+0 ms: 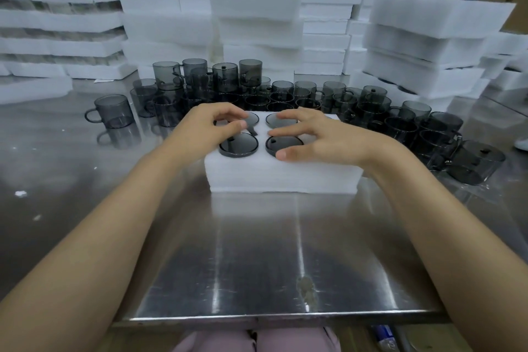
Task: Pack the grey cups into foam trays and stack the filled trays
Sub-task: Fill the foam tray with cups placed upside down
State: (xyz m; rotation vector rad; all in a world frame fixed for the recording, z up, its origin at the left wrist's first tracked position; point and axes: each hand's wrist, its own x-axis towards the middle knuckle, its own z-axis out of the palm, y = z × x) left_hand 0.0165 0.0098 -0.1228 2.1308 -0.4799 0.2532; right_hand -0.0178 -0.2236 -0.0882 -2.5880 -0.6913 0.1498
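Four grey cups sat in the foam tray (283, 177), which lay mid-table on the steel table (257, 251), and both hands were down on them! The left hand (200, 128) had its fingers bent over the far-left cup (253, 118); pinching the rim or just pressing, I couldn't tell. The right hand (323, 137) was spread wide and holding nothing, fingers laid across the far-right cup (278, 120), thumb on the foam beside the near-right cup (283, 143).

The danger, as I read it: the near-left cup (239, 145) and its neighbour stood a little proud of the foam, so a tray stacked on top could rock. Uneven pressing might tip a cup in its pocket. That light foam on slick steel looked ready to skate, and the crowd of loose cups (283, 94) stood just beyond its far edge, so a shove that way would likely send them clattering. The foam stack (428, 46) on the right looked uneven too, a poor place for another load
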